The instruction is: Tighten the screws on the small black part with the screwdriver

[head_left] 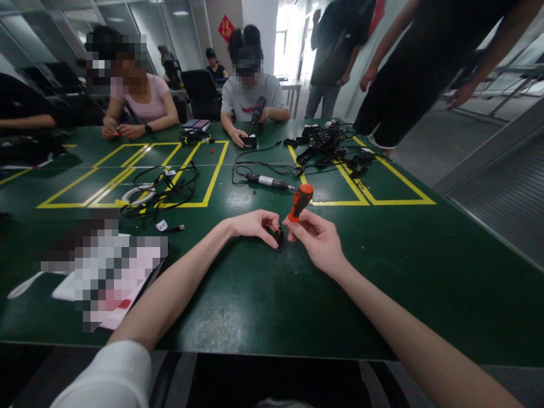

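My left hand (256, 226) is closed around a small black round part (279, 238) on the green table, thumb and fingers pinching its sides. What kind of part it is I cannot make out. Just to the right, my right hand (318, 237) grips a screwdriver (302, 199) with an orange and black handle. The handle tilts up and slightly right, and the fingers hold it low, near its base. Its shaft and tip are hidden or too small to see. A narrow gap separates the two hands.
Beyond my hands lies a pen-shaped electric screwdriver (269, 181) with its cord. Tangled black cables (164, 190) sit at left, more cables (325, 144) at far right. Yellow tape (215, 175) marks the green table (425, 272). Blurred-out flat items lie front left. Across the table, a person holds a power drill (257, 111).
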Available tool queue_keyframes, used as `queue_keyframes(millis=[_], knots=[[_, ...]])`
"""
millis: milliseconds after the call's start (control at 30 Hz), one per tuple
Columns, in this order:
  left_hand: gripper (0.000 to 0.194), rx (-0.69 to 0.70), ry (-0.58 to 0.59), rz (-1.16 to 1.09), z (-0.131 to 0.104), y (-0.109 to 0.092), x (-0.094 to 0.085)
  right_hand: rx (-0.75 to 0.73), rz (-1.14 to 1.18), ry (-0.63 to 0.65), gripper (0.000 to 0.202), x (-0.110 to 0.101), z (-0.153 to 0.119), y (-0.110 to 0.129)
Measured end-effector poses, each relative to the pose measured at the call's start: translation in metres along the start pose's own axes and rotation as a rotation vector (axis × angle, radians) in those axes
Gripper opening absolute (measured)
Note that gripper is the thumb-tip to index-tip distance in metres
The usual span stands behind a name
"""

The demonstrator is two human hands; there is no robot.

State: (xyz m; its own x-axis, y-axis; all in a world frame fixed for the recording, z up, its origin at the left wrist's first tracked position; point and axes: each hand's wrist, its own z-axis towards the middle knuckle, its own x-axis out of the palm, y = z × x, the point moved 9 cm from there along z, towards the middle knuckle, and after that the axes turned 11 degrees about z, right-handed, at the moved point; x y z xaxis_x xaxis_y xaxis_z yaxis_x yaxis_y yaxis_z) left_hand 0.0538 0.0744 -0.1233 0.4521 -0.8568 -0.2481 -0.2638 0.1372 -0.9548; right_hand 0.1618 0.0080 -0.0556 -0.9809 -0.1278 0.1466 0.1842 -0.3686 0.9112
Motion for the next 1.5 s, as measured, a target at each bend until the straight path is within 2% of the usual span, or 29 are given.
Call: queue_keyframes(millis=[133, 267, 500, 700, 900, 1100, 1267, 1500], knots=[[0.049, 0.021, 0.014, -0.003, 0.000, -0.002, 0.001, -0.003, 0.041, 0.006, 0.047, 0.000, 0.001, -0.003], [0.052, 0.023, -0.008, -0.002, 0.001, -0.001, 0.000, -0.010, 0.098, 0.008, 0.041, 0.001, -0.001, -0.005], [0.050, 0.001, -0.024, 0.026, 0.000, 0.001, -0.002, -0.016, 0.010, -0.021, 0.036, -0.002, -0.002, -0.002], [0.049, 0.027, 0.014, 0.008, 0.000, -0.003, 0.002, -0.016, 0.028, 0.012, 0.044, 0.000, -0.001, -0.002], [0.051, 0.030, -0.023, 0.012, 0.001, -0.001, -0.001, -0.021, 0.070, -0.003, 0.041, -0.001, -0.004, -0.001], [0.049, 0.020, -0.008, 0.000, 0.000, 0.000, 0.000, -0.038, -0.012, -0.013, 0.040, 0.000, -0.001, 0.006], [0.048, 0.015, 0.012, 0.002, 0.000, -0.002, 0.002, -0.016, 0.024, 0.017, 0.046, 0.002, -0.001, 0.002], [0.051, 0.015, -0.014, 0.022, 0.001, -0.001, -0.001, -0.013, 0.070, 0.017, 0.035, 0.003, -0.003, 0.000]])
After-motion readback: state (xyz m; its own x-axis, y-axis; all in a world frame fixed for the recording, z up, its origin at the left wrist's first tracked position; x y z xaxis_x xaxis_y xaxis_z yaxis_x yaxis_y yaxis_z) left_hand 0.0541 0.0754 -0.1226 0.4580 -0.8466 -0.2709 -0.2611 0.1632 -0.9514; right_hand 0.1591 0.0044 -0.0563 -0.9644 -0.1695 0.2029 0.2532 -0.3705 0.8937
